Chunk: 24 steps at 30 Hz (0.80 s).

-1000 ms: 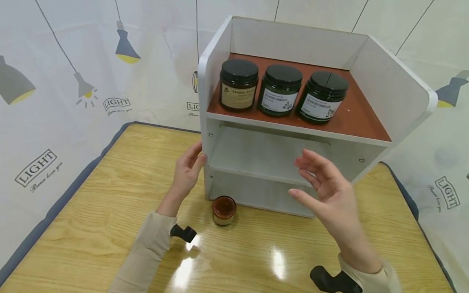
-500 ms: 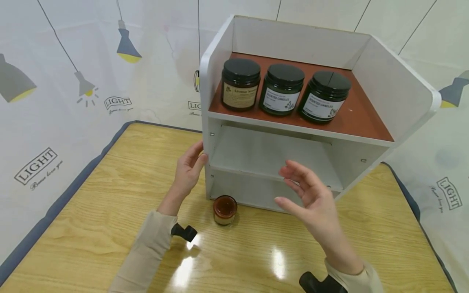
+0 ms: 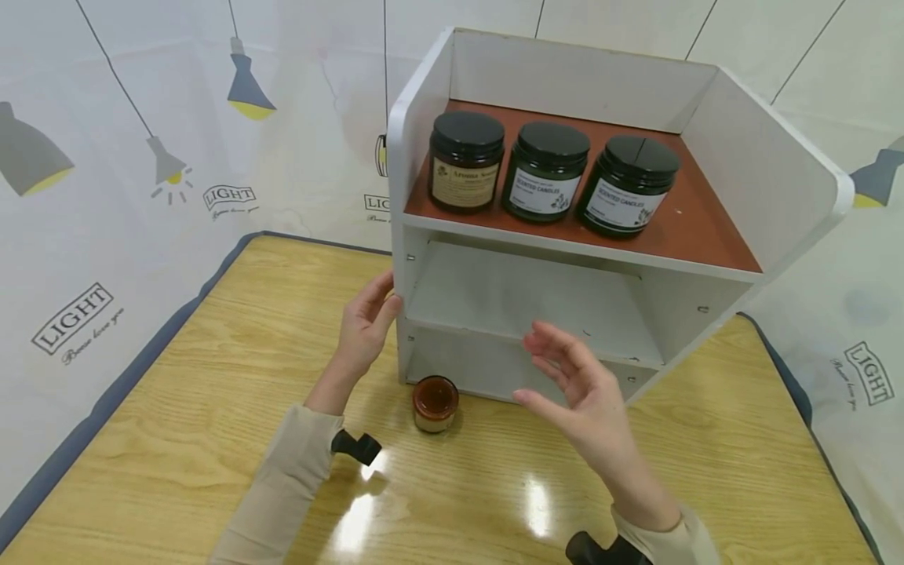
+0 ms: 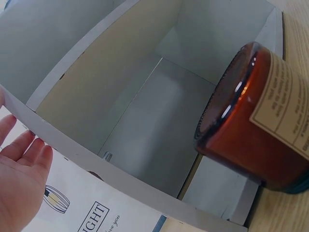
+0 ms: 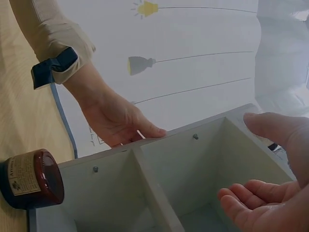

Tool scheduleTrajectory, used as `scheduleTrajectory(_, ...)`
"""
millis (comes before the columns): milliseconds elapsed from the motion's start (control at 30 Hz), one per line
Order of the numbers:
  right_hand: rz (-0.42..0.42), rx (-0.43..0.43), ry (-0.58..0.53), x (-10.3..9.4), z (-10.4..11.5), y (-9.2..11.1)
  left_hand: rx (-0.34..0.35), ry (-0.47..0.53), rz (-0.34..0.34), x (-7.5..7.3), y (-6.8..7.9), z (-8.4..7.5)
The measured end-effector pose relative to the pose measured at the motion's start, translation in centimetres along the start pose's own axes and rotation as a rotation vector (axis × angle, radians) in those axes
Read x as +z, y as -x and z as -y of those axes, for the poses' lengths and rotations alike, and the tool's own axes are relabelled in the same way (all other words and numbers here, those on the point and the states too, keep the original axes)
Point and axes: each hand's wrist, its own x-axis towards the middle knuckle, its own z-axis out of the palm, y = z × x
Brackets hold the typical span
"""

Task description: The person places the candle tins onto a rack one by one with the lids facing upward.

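Observation:
A white shelf unit (image 3: pixel 537 329) stands on the table, its side panel touched by my left hand (image 3: pixel 363 326). In the left wrist view the left hand's fingers (image 4: pixel 30 150) lie nearly straight along the panel's outer face. My right hand (image 3: pixel 582 392) is in the air before the lower shelves, fingers gently bent and thumb apart, nothing between them. Just in front of the unit's left corner, an amber candle jar (image 3: pixel 435 404) with a tan label sits upside down, dark lid against the table. Neither hand touches this jar; the left wrist view (image 4: pixel 241 130) shows it close.
On the unit's red top surface (image 3: pixel 706 227) stand three candle jars with black lids: a tan-labelled jar (image 3: pixel 466 161) and two white-labelled ones (image 3: pixel 545 173). Wood-grain tabletop (image 3: pixel 452 502) extends in front. A lamp-print sheet (image 3: pixel 141 141) hangs behind.
My right hand has moved left and slightly down, from the unit's right side to before the lower shelf's middle. The left hand stays at the side panel; the jars have not moved.

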Motion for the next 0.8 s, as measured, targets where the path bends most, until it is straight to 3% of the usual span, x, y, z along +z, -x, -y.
scheduleTrajectory(800, 0.046, 0.107, 0.090, 1.7, -3.3, 0.9, -0.017, -0.018, 0.000, -0.1, 0.2, 0.0)
